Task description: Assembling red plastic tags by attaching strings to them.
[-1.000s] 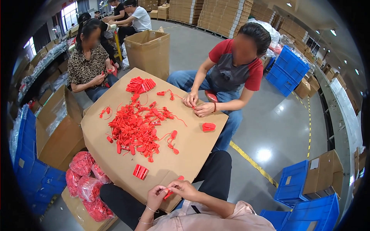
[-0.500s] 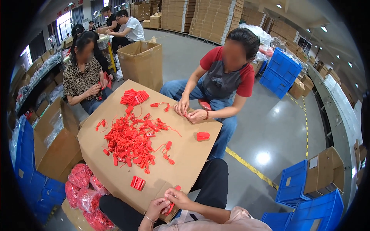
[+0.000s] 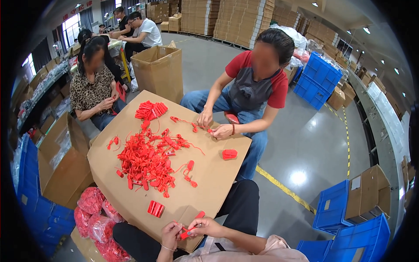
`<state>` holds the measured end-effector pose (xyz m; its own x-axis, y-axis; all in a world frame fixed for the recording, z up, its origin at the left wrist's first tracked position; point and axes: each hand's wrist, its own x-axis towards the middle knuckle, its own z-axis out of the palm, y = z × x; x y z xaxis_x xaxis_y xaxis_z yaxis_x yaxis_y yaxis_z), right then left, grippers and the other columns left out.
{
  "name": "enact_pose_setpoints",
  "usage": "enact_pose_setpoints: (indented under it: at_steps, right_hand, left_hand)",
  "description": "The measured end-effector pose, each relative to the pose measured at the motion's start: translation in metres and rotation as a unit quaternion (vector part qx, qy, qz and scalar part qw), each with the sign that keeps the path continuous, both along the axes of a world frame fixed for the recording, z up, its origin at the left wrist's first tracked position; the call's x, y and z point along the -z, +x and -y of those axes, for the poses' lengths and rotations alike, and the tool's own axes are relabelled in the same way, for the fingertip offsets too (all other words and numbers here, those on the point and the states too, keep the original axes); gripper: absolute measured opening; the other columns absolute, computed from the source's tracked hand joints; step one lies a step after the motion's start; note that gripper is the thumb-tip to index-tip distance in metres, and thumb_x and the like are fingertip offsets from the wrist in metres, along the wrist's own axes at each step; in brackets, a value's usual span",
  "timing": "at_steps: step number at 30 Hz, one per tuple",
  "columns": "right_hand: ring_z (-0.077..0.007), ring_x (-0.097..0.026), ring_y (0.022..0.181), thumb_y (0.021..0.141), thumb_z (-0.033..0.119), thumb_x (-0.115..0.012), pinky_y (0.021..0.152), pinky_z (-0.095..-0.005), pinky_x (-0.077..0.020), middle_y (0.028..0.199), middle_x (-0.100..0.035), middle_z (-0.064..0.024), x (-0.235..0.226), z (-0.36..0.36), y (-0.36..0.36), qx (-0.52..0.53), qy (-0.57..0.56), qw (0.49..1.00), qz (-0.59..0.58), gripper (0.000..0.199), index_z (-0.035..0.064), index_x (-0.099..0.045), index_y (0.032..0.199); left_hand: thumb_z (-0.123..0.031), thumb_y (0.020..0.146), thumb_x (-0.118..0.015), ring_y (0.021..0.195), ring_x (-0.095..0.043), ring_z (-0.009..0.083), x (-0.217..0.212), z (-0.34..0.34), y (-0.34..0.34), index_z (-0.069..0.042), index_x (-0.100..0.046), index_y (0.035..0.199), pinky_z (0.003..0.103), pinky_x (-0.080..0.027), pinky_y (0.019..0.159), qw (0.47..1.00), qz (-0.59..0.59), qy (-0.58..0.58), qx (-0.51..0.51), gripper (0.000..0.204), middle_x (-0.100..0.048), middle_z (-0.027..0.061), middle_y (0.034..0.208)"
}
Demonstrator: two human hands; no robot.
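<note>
Two bare hands, the left hand (image 3: 170, 234) and the right hand (image 3: 206, 227), were near each other over the cardboard sheet (image 3: 218, 174), and their fingertips pinched a small red piece (image 3: 187, 234). Just beyond the right hand lay another red piece (image 3: 200, 215). Farther there was a compact red group (image 3: 156, 208), then a tangled red heap (image 3: 146, 162). Behind the sheet stood one tall open carton (image 3: 158, 74).
</note>
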<state>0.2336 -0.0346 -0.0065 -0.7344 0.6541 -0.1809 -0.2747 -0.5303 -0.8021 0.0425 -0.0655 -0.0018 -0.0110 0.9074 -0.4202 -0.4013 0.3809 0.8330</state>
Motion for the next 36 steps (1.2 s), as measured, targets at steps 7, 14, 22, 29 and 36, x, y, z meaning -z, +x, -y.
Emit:
enact_pose_setpoints:
  at_steps: [7, 14, 22, 29, 36]
  right_hand:
    - [-0.0087, -0.058, 0.080, 0.085, 0.006, -0.054, 0.074, -0.0222, -0.0473, 0.088, -0.061, -0.0047, -0.010, -0.008, 0.016, -0.103, 0.027, 0.992, 0.069, 0.015, -0.0001, -0.055, 0.099]
    - [-0.0073, -0.058, 0.081, 0.085, 0.007, -0.055, 0.074, -0.0210, -0.0463, 0.091, -0.061, -0.0038, -0.015, -0.006, 0.021, -0.145, 0.045, 0.985, 0.079, 0.014, 0.0007, -0.056, 0.098]
    - [-0.0185, -0.058, 0.076, 0.080, 0.005, -0.058, 0.068, -0.0259, -0.0454, 0.082, -0.058, -0.0072, -0.028, -0.021, 0.024, 0.002, 0.373, 0.886, 0.275, 0.011, 0.0028, -0.058, 0.092]
    - [-0.0237, -0.056, 0.074, 0.079, 0.006, -0.058, 0.064, -0.0306, -0.0456, 0.083, -0.052, -0.0110, -0.020, -0.022, 0.023, 0.162, 0.388, 0.842, 0.339, 0.009, 0.0023, -0.056, 0.087]
    - [-0.0133, -0.058, 0.073, 0.086, 0.007, -0.052, 0.064, -0.0240, -0.0480, 0.089, -0.057, -0.0082, 0.000, -0.020, 0.007, 0.314, 0.047, 0.946, 0.072, 0.010, 0.0003, -0.054, 0.094]
  left_hand:
    - [-0.017, 0.084, -0.057, 0.049, -0.044, 0.0031, -0.023, -0.002, -0.005, -0.003, -0.060, 0.080, 0.016, -0.032, 0.044, 0.957, -0.071, -0.078, 0.272, 0.015, -0.052, -0.0017, 0.060]
    - [-0.017, 0.082, -0.061, 0.054, -0.047, 0.0040, -0.019, -0.001, -0.019, -0.003, -0.061, 0.082, 0.018, -0.036, 0.049, 0.926, -0.042, -0.065, 0.370, 0.014, -0.054, -0.0023, 0.061]
    - [-0.007, 0.083, -0.057, 0.059, -0.054, 0.0063, -0.013, -0.006, -0.021, 0.001, -0.059, 0.094, 0.018, -0.041, 0.054, 0.972, -0.102, -0.035, 0.209, 0.014, -0.059, 0.0016, 0.068]
    - [0.001, 0.082, -0.054, 0.075, -0.061, 0.0167, -0.031, -0.007, -0.018, 0.003, -0.052, 0.106, 0.026, -0.050, 0.070, 0.988, 0.081, -0.001, 0.130, 0.025, -0.061, 0.0112, 0.088]
    - [-0.001, 0.084, -0.051, 0.077, -0.062, 0.0211, -0.038, -0.006, -0.002, 0.006, -0.053, 0.103, 0.030, -0.051, 0.072, 0.977, 0.097, -0.042, 0.187, 0.020, -0.061, 0.0166, 0.093]
